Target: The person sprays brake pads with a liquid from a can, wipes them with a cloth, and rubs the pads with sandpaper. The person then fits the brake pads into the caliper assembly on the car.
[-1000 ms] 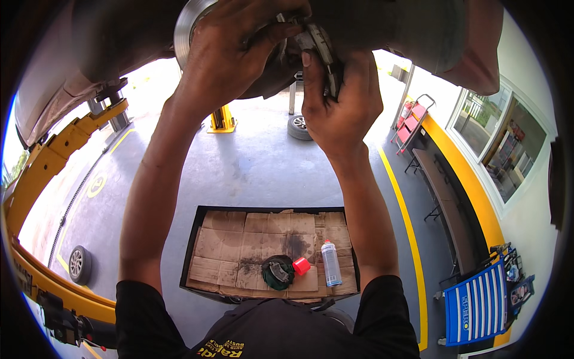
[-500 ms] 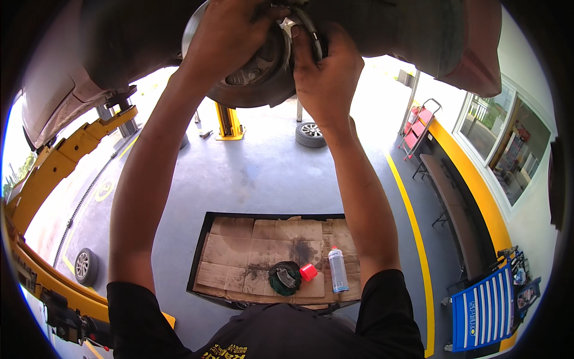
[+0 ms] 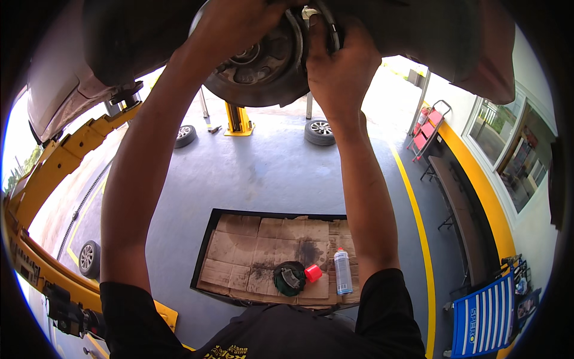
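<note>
Overhead, both my arms reach up to a brake assembly [image 3: 257, 78] on the wheel hub of a raised car. My right hand [image 3: 344, 69] is closed on a curved metal brake part [image 3: 332, 27] at the assembly's right edge, thumb upright against its inner side. A small shiny metal piece [image 3: 309, 12] shows close to that thumb. My left hand [image 3: 239, 21] lies across the upper part of the assembly; the top of the picture cuts off its fingers, so their grip is hidden.
Below me, a black-rimmed tray [image 3: 206, 251] lined with stained cardboard holds a spray can [image 3: 342, 272], a red cap [image 3: 313, 273] and a dark round container [image 3: 290, 278] with a grey piece. A yellow lift arm [image 3: 75, 143] stands left; a blue tool cart [image 3: 483, 314], bench [image 3: 451, 209] and wheels [image 3: 320, 132] stand around.
The view has shifted, so the tray and floor things sit slightly further right. My hands appear a little higher and further right, still at the brake assembly; the left fingers are now mostly cut off.
</note>
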{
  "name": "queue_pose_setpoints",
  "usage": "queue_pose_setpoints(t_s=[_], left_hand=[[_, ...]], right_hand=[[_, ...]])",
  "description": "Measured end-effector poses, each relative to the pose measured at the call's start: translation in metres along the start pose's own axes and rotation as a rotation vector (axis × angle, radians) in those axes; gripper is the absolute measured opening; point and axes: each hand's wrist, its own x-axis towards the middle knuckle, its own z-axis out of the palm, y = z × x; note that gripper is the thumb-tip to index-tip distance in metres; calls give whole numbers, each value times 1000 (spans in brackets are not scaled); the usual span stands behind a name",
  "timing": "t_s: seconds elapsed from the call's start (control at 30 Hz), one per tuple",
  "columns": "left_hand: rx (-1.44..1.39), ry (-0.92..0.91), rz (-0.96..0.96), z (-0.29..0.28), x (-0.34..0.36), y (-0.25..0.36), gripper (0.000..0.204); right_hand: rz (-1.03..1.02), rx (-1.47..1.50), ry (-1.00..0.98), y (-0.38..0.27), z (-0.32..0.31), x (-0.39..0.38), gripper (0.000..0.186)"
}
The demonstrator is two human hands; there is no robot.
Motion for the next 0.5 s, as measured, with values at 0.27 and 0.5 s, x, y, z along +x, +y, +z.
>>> queue_pose_setpoints(t_s=[0.27, 0.5], left_hand=[[132, 115, 50, 17, -17, -18, 19], [174, 121, 113, 25, -19, -21, 21]], right_hand=[[34, -26, 41, -5, 13, -14, 21], [-26, -20, 78, 13, 18, -17, 25]])
